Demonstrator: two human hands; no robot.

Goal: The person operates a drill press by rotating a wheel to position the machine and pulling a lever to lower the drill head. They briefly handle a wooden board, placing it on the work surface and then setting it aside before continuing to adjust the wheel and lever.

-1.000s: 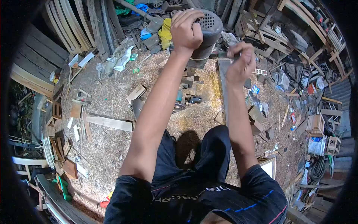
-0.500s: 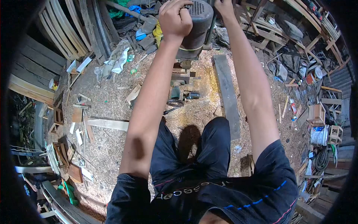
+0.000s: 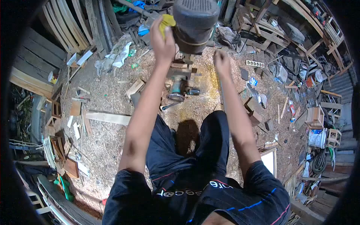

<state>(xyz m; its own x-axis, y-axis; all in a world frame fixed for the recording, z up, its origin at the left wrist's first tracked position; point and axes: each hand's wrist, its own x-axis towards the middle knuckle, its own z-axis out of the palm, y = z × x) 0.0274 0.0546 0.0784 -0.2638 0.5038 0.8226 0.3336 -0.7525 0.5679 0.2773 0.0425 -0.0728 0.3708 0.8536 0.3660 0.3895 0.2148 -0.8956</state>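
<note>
A grey ribbed motor housing (image 3: 195, 17) stands upright at the top centre. Below it is a machine body with wooden blocks and a round metal part (image 3: 176, 88). My left hand (image 3: 163, 41) grips the left side of the housing, its fingers wrapped round out of sight. To the right and lower, my right hand (image 3: 222, 62) hangs in a closed fist, clear of the housing, with nothing visible in it. A dark plank (image 3: 221, 93) lies on the ground mostly hidden under my right forearm.
Sawdust covers the ground. A pale board (image 3: 108, 118) and wood offcuts lie at the left, and curved slats (image 3: 71, 22) lean at the top left. Small wooden crates (image 3: 317, 116) and scrap pile up on the right. A yellow cloth (image 3: 167, 20) shows behind my left hand.
My right hand came down from the top of the housing to a fist beside it. My left hand slid from the top of the housing to its left side.
</note>
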